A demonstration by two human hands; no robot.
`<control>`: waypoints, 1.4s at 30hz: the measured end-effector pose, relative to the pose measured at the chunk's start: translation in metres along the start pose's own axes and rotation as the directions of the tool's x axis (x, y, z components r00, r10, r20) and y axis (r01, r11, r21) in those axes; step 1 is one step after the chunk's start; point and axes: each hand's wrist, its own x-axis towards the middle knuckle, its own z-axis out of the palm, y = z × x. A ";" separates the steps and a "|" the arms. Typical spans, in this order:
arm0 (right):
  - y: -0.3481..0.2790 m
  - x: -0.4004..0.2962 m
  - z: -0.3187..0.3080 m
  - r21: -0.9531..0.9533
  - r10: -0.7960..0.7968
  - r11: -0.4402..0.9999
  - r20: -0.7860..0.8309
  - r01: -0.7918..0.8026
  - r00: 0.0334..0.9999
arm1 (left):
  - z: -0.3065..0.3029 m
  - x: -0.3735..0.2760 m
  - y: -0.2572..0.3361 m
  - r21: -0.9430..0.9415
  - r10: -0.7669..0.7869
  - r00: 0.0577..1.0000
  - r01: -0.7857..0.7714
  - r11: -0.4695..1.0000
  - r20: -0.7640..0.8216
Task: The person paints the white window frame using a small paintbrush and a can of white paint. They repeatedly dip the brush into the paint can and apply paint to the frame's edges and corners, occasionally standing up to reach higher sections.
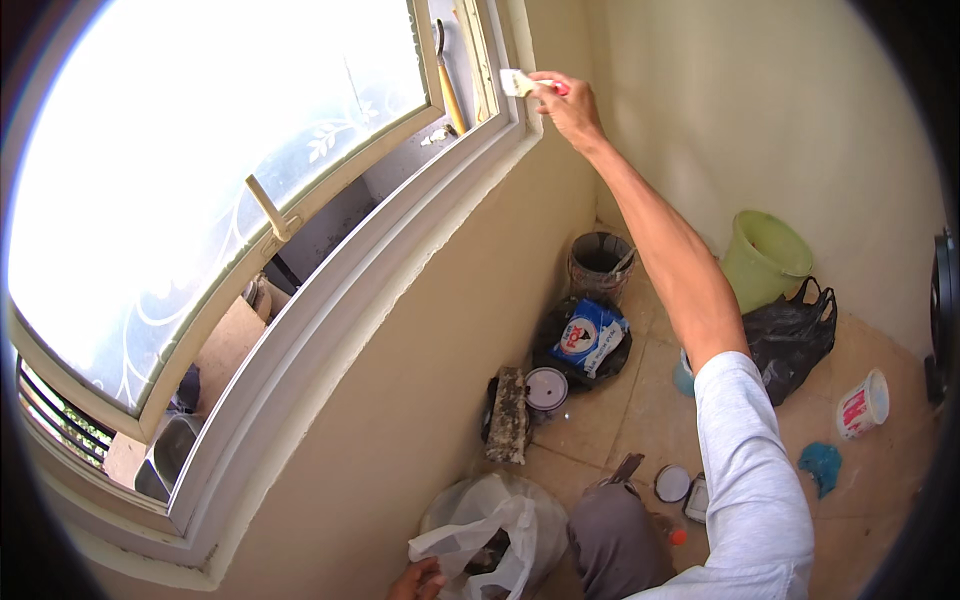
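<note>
My right hand is stretched out to the upper middle and grips a paintbrush by its handle. The brush's pale bristles are at the side of the white window frame, close to its lower right corner. At the bottom edge, my left hand is partly cut off. Its fingers are beside the rim of a white plastic bag with dark contents; whether they hold the bag is unclear. The frosted window sash, with leaf patterns and a cream handle, stands swung outward.
Along the wall stand a dirty bucket, a blue-and-white packet on black plastic, a lidded can and a crusted block. Rightward are a green bucket, a black bag, a white tub and blue material.
</note>
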 end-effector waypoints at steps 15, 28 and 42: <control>0.024 -0.034 0.019 -0.006 0.016 1.000 -0.065 -0.016 0.998 | -0.004 -0.001 0.003 -0.010 0.014 1.000 -0.014 1.000 0.007; -0.056 0.108 -0.001 0.500 0.208 0.862 -0.213 -0.076 0.955 | -0.004 0.007 -0.022 0.141 0.346 0.938 -0.344 0.928 0.013; 0.000 0.034 -0.008 -0.149 -0.113 0.986 -0.231 0.080 0.966 | -0.005 0.010 -0.009 -0.020 0.000 0.999 0.001 1.000 0.042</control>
